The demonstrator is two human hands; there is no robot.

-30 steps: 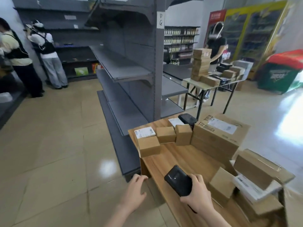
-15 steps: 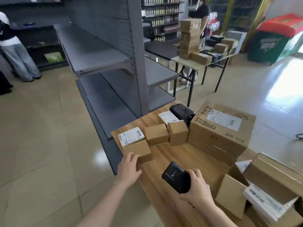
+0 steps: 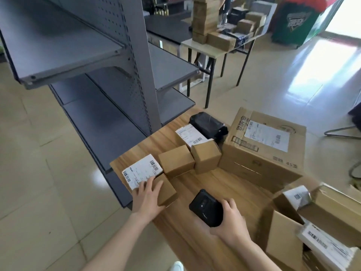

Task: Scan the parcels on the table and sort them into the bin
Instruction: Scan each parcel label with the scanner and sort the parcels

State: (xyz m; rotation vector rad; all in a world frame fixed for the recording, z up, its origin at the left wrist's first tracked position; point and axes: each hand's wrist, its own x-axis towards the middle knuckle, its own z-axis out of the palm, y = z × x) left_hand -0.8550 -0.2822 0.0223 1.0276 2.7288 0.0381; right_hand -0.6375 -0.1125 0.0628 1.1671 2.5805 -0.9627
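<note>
Now the left hand (image 3: 147,198), fingers spread, has reached the box (image 3: 141,171) at the tabletop's (image 3: 214,184) corner, and the right hand (image 3: 231,222) grips the scanner (image 3: 206,208), ready.

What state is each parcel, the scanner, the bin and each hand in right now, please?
Small brown cardboard parcel with white label: closed, label up, under left hand.
Left hand: rests flat on that parcel.
Black handheld scanner: held in right hand.
Right hand: grips the scanner.
Two plain small brown cardboard boxes: closed, side by side.
Large brown cardboard box: closed, label up.
Open cardboard bin: flaps open, labelled parcels inside.
</note>
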